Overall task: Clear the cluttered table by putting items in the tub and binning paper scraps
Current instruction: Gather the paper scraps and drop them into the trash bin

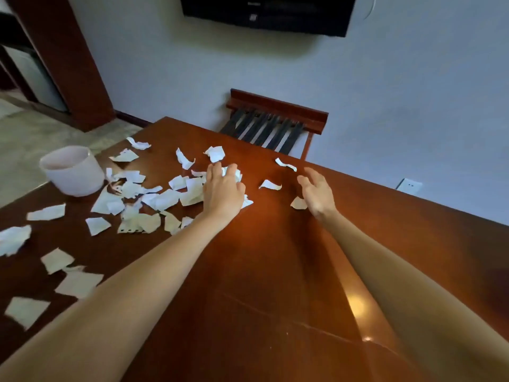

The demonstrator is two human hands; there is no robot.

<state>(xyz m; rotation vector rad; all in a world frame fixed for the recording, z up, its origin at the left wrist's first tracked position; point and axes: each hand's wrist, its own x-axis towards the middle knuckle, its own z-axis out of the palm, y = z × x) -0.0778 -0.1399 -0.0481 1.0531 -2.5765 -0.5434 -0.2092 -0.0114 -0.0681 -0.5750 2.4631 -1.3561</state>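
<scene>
Several torn white paper scraps (162, 199) litter the left half of a glossy brown wooden table (275, 271). My left hand (223, 188) lies palm down on a bunch of crumpled scraps (234, 173), fingers curled over them. My right hand (316, 191) hovers on its edge at mid-table, fingers apart and empty, touching one small scrap (298, 203). Two more loose scraps (270, 185) (286, 164) lie between and beyond my hands. A white round tub (73, 170) stands at the table's left edge, its inside looking empty.
A wooden luggage rack with dark straps (275, 125) stands against the wall behind the table. A black screen (270, 12) hangs on the wall above. A wall socket (409, 186) sits low on the right. Pale floor tiles (33, 139) lie to the left.
</scene>
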